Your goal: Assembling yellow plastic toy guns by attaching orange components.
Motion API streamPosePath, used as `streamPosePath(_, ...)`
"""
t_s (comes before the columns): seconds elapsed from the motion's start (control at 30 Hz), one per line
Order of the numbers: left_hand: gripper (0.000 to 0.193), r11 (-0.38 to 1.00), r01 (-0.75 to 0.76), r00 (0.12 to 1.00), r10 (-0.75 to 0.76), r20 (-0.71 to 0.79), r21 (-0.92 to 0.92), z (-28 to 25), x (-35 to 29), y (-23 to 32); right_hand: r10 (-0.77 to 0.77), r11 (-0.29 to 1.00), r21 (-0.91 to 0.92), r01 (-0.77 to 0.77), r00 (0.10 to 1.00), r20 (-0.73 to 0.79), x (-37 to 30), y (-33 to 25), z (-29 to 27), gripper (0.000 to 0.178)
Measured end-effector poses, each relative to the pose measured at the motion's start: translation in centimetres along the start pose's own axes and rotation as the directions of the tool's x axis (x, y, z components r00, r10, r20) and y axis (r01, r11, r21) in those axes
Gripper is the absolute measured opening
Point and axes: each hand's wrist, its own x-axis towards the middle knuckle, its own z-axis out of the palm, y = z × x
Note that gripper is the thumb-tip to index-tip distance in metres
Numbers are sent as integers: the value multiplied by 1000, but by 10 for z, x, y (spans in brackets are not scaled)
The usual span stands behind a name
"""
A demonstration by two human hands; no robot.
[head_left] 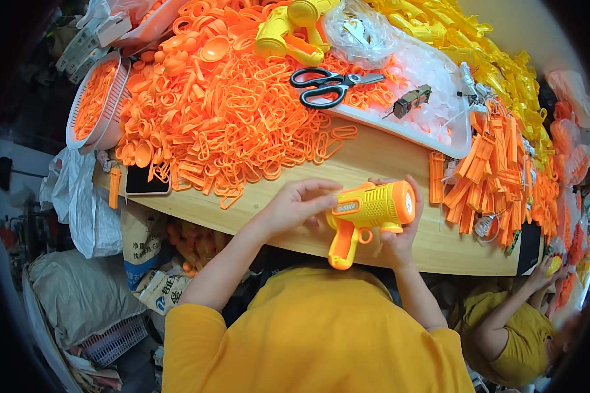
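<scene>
A yellow and orange toy gun [367, 215] with an orange handle hangs just above the near edge of the wooden table [373, 170]. My right hand [400, 229] grips its front end, thumb on top and fingers underneath. My left hand [298, 204] touches the toy's rear end with its fingertips. A big heap of orange plastic loops and scoops [223, 111] lies behind my left hand.
Black-handled scissors [331, 85] lie on a white tray [439, 134]. Flat orange strips [491, 177] pile up at right, yellow toy bodies [288, 29] at the back. A white basket [95, 98] and a dark phone [147, 180] sit at left. Another person's arm [518, 308] shows at lower right.
</scene>
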Motion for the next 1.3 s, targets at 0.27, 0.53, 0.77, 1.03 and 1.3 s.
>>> streamPosePath(0.27, 20, 131, -133, 667, 745, -9, 982, -19, 50, 4, 33, 660, -586, 471, 761, 648, 46, -35, 30, 76)
streamPosePath(0.53, 12, 197, -220, 627, 779, -16, 956, -32, 55, -9, 184, 339, -603, 722, 578, 795, 45, -13, 53, 65)
streamPosePath(0.77, 9, 343, -275, 675, 734, -73, 898, -28, 44, 3, -308, 500, -537, 680, 719, 623, 96, -31, 42, 33)
streamPosePath(1.03, 10, 301, -207, 710, 701, -69, 931, -22, 38, 13, -477, 213, -854, 474, 814, 332, 292, -17, 15, 15)
streamPosePath(1.3, 11, 347, -238, 700, 709, -87, 907, -23, 17, 31, -55, 208, -962, 175, 984, 167, 323, 13, 22, 22)
